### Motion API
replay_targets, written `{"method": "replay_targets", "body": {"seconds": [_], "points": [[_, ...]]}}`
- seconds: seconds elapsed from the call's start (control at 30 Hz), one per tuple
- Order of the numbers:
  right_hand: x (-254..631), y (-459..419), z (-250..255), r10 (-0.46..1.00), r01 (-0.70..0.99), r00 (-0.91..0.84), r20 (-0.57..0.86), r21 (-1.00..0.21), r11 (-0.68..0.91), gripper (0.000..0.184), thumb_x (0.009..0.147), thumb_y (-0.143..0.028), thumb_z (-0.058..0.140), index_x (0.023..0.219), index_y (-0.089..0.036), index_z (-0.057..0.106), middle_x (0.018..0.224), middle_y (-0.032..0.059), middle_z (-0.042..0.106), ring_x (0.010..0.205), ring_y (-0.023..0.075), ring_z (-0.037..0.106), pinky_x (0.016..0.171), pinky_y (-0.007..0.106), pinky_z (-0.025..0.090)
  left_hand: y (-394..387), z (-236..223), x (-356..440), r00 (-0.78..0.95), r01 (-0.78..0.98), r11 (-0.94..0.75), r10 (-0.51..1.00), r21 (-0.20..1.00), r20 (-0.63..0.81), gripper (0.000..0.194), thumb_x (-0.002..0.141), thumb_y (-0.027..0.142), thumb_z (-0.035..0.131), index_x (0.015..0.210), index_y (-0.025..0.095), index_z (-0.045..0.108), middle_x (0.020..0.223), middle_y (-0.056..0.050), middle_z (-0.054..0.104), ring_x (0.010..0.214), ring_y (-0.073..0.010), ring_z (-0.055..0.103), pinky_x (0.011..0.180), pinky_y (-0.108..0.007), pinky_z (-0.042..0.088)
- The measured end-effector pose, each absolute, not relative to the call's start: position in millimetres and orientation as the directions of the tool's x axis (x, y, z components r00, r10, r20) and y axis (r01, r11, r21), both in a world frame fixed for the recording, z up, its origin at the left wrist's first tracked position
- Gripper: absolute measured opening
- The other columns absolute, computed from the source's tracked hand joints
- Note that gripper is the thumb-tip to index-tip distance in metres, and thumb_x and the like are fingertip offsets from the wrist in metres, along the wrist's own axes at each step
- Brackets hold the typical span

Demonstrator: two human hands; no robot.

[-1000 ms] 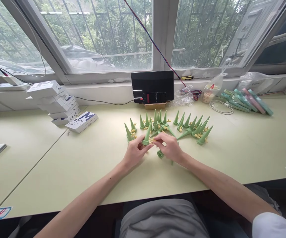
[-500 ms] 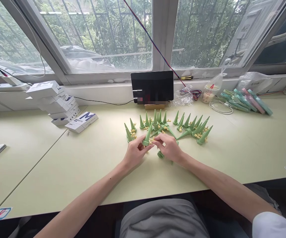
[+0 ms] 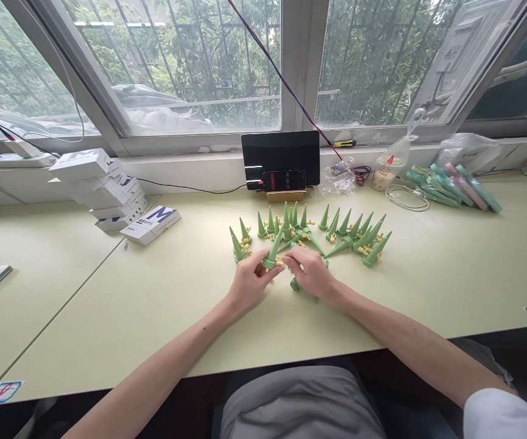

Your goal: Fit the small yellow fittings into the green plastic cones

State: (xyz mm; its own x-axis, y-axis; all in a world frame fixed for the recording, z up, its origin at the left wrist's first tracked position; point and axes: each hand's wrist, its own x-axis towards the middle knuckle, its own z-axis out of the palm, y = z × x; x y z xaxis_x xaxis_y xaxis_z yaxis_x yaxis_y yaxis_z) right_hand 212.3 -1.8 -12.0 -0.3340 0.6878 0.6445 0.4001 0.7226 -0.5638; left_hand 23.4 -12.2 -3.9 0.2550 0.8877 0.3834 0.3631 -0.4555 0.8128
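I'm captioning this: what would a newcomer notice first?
Probably the many green plastic-looking cones with yellow fittings, clustered mid-picture on the pale yellowish table. The left hand holds one green cone point up; the right hand is close to its yellow fitting. Behind the cones stands a black rectangular screen.

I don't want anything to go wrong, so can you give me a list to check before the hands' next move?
1. Left hand holds the pointed green plastic cone: ok.
2. Small yellow plastic piece shows at the cone's base: ok.
3. Yellow piece tight: cannot tell.
4. Right hand gripping something: cannot tell.
5. Other green cones all upright: not ok, some lie down.
6. Stacked white cardboard boxes apart from both hands: ok.
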Motion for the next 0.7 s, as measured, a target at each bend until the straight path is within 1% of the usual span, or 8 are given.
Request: {"method": "replay_targets", "body": {"seconds": [0.17,0.27,0.37,0.47,0.57,0.7], "points": [[211.6,-3.8,-8.5,0.692,0.392,-0.33,0.642,-0.574,0.719,0.036,0.106,-0.036,0.037,0.08,-0.02,0.057,0.07,0.0029,0.06,0.065,0.0163,0.056,0.063,0.028,0.045,-12.9,-4.8,22.5,0.275,0.369,-0.432,0.897,0.823,0.347,0.041,0.088,0.044,0.066,0.12,0.018,0.065,0.066,0.003,0.052,0.05,-0.0087,0.046,0.049,-0.021,0.042],[211.5,-4.3,-6.8,0.699,0.391,-0.319,0.64,-0.583,0.713,0.036,0.106,-0.036,0.038,0.079,-0.021,0.056,0.07,0.0024,0.059,0.064,0.0158,0.054,0.064,0.028,0.045,-14.0,-1.5,22.5,0.311,0.307,-0.403,0.899,0.862,0.309,0.045,0.092,0.047,0.06,0.126,0.017,0.061,0.072,0.001,0.057,0.052,-0.0095,0.05,0.051,-0.022,0.046],[211.8,-3.8,-6.1,0.699,0.389,-0.298,0.65,-0.586,0.711,0.035,0.106,-0.036,0.039,0.08,-0.021,0.057,0.071,0.0025,0.06,0.066,0.0156,0.055,0.064,0.028,0.046,-15.1,1.8,22.9,0.345,0.219,-0.367,0.896,0.904,0.28,0.045,0.097,0.049,0.05,0.127,0.016,0.059,0.076,-0.001,0.06,0.05,-0.008,0.047,0.051,-0.022,0.046],[212.0,-3.3,-5.6,0.705,0.394,-0.283,0.65,-0.592,0.703,0.033,0.106,-0.035,0.041,0.082,-0.02,0.058,0.073,0.0027,0.061,0.067,0.0154,0.056,0.065,0.028,0.046,-15.4,2.2,23.0,0.346,0.186,-0.342,0.9,0.921,0.265,0.043,0.099,0.049,0.046,0.124,0.016,0.059,0.073,0.0,0.059,0.047,-0.0067,0.043,0.049,-0.021,0.043],[211.9,-3.2,-5.3,0.717,0.394,-0.28,0.639,-0.604,0.692,0.029,0.105,-0.033,0.043,0.084,-0.02,0.059,0.076,0.0034,0.062,0.071,0.0159,0.057,0.067,0.028,0.047,-14.9,0.0,22.9,0.342,0.172,-0.327,0.904,0.929,0.255,0.042,0.1,0.048,0.046,0.125,0.017,0.057,0.07,0.002,0.057,0.047,-0.0069,0.044,0.049,-0.021,0.043],[211.8,-2.9,-6.1,0.735,0.371,-0.285,0.615,-0.636,0.676,0.019,0.103,-0.033,0.049,0.098,-0.019,0.061,0.09,0.0064,0.065,0.078,0.0173,0.06,0.065,0.028,0.05,-13.9,-2.5,22.8,0.326,0.142,-0.313,0.91,0.939,0.254,0.042,0.1,0.048,0.045,0.126,0.017,0.055,0.06,0.005,0.049,0.047,-0.0079,0.043,0.048,-0.021,0.041]]}}
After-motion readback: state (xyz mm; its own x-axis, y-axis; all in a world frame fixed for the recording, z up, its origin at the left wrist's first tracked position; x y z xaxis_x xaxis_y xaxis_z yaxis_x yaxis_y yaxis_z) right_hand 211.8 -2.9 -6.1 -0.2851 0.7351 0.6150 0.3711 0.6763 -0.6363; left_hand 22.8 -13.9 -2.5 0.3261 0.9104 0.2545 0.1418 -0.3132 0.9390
